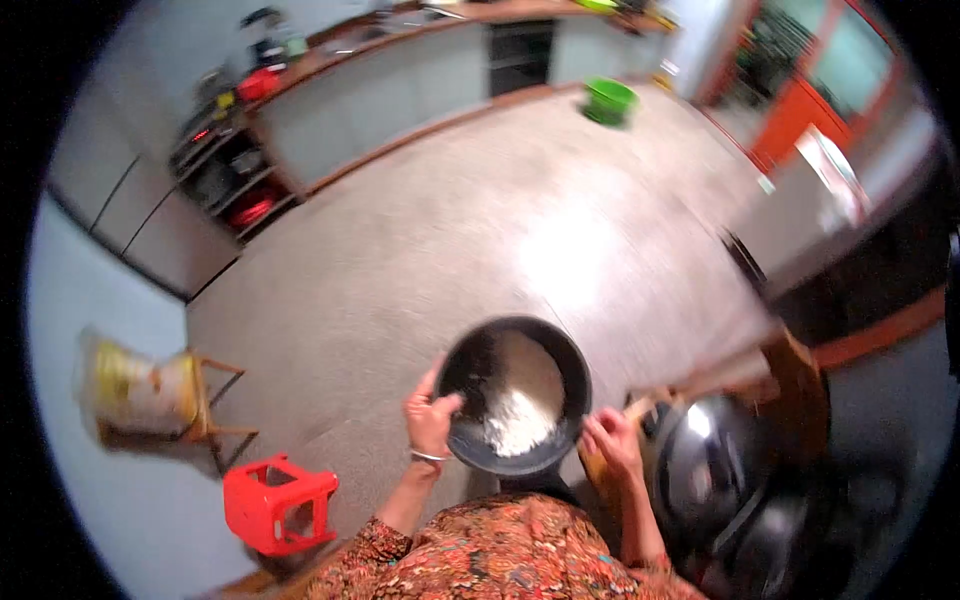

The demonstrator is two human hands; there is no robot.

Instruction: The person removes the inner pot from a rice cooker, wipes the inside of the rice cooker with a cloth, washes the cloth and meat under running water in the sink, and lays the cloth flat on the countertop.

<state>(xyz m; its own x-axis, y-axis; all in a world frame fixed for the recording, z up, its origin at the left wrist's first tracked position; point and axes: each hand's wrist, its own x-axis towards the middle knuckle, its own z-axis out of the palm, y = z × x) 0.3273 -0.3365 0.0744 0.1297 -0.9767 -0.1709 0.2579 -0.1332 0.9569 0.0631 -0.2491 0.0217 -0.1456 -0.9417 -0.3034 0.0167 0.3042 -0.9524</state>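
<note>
A round dark pot (465, 365) is held in front of my body at the bottom middle. Inside it lie white grains (518, 425) under cloudy liquid (530, 375), gathered toward the side nearest me. My left hand (432, 412) grips the left rim, its thumb over the edge and a bracelet on the wrist. At the right rim is my right hand (610, 438), its fingers curled against the pot's lower right side.
A red plastic stool (255, 505) stands at lower left, near a chair (205, 420) bearing a bag. A large metal lid (700, 460) is close on my right. Farther off are a green basin (608, 102), a long counter (380, 95) and an orange door (815, 110).
</note>
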